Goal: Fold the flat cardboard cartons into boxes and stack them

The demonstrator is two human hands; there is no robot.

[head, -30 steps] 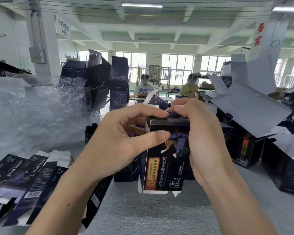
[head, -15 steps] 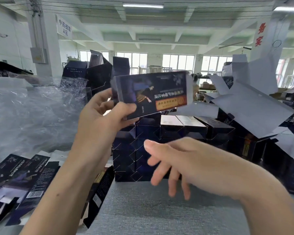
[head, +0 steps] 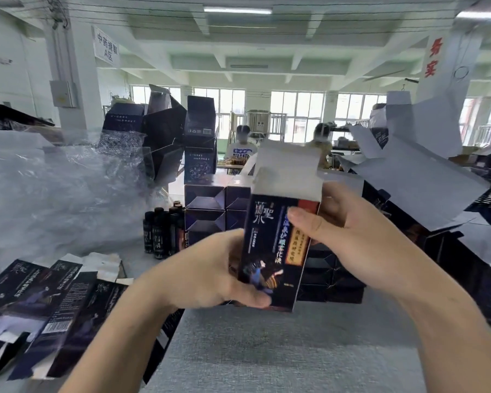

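Observation:
I hold a dark printed carton (head: 270, 251) upright in front of me, its white top flaps standing open. My left hand (head: 210, 276) grips its lower left corner with the thumb across the front. My right hand (head: 352, 239) grips its right side, thumb pressed on the front face. Behind it stands a stack of folded dark boxes (head: 207, 205) on the grey table. Flat cartons (head: 40, 302) lie fanned out at the lower left.
Crumpled clear plastic wrap (head: 54, 194) fills the left. Small dark bottles (head: 162, 234) stand by the stack. Opened dark boxes with white flaps (head: 408, 188) crowd the right side. Tall boxes (head: 182, 131) rise behind. Two people sit at a far table.
My left hand brought the carton down from its raised sideways position and turned it upright. My right hand, free a moment ago, now grips the carton's right side.

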